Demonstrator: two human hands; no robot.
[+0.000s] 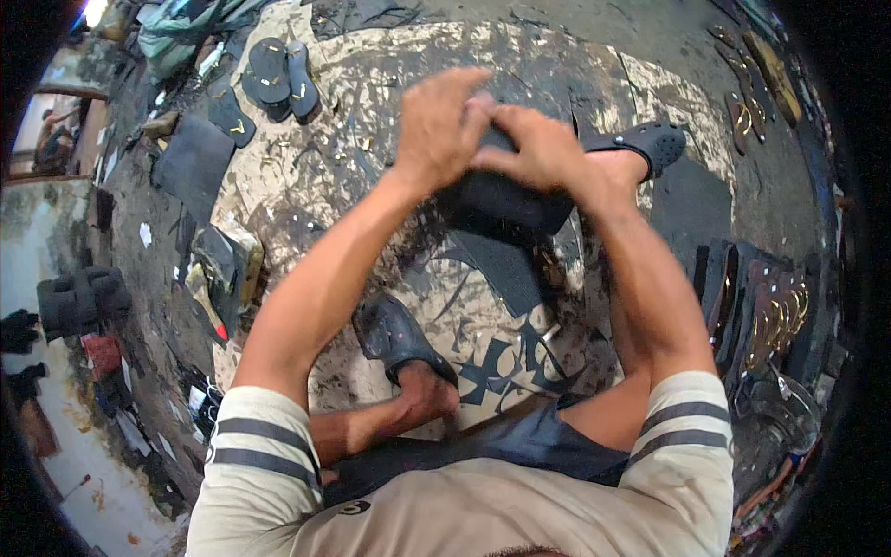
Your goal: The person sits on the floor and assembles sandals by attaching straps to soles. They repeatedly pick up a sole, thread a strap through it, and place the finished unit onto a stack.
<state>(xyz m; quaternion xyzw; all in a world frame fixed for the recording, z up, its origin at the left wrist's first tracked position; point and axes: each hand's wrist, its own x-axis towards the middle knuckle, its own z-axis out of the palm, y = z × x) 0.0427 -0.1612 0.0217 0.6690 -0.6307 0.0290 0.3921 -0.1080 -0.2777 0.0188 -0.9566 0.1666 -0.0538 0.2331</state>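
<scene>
My left hand [434, 128] and my right hand [543, 153] meet above a black block [510, 209] that stands on the floor between my feet. The fingertips of both hands come together, slightly smeared by motion. One left finger sticks out, while the right thumb and fingers curl inward. Whatever they pinch, if anything, is too small or hidden to make out. Just nearer than the block lies a flat piece of black sheet [506, 274], with cut black scraps [501, 371] scattered closer to me.
Black flip-flops [269, 74] lie at the far left, near a dark flat sheet [192, 153]. A red-tipped knife-like tool [206, 302] rests at the left. Sandal straps with gold trim [775, 311] are laid out at the right. My feet wear black clogs [399, 334].
</scene>
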